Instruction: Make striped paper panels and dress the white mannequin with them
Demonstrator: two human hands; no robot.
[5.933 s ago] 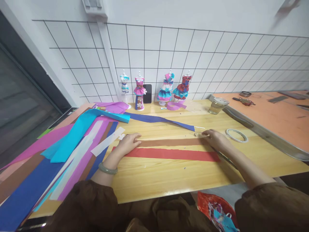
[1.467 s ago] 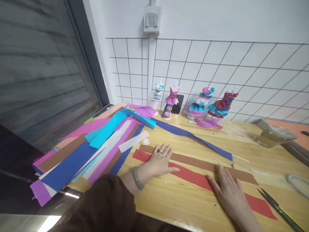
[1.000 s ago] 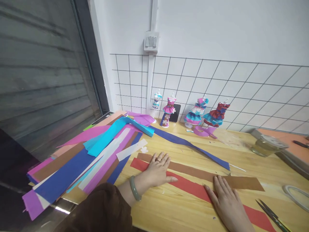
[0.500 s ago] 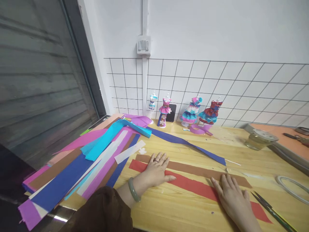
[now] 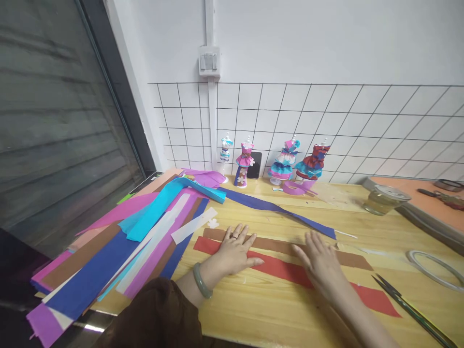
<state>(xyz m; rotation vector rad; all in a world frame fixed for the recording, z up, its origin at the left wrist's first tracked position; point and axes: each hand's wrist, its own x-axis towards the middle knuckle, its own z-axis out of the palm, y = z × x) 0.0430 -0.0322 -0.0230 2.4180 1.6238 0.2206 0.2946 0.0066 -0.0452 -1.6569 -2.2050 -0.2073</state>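
Note:
A red crepe paper strip (image 5: 279, 267) and a brown paper strip (image 5: 275, 244) lie one behind the other on the wooden table (image 5: 253, 309). My left hand (image 5: 235, 252), wearing a ring and a green bangle, rests flat across both strips near their left ends, fingers spread. Over the right half of the strips is my right hand (image 5: 321, 258), fingers stretched out and slightly blurred; whether it presses on the paper I cannot tell. Scissors (image 5: 402, 299) lie to the right of the red strip's end. A white flower cut-out (image 5: 213, 223) sits behind my left hand.
Coloured paper strips (image 5: 97, 275) are piled at the left, with a turquoise strip (image 5: 152, 212) on top. A long blue strip (image 5: 275, 209) runs behind the brown one. Small dressed mannequins (image 5: 244, 162) stand along the wall. Rolls of tape (image 5: 386, 199) and a white ring (image 5: 413, 261) are at the right.
My right hand has slid leftward and away from me along the strips, toward my left hand. The left hand stays on the paper. The whole view has shifted slightly.

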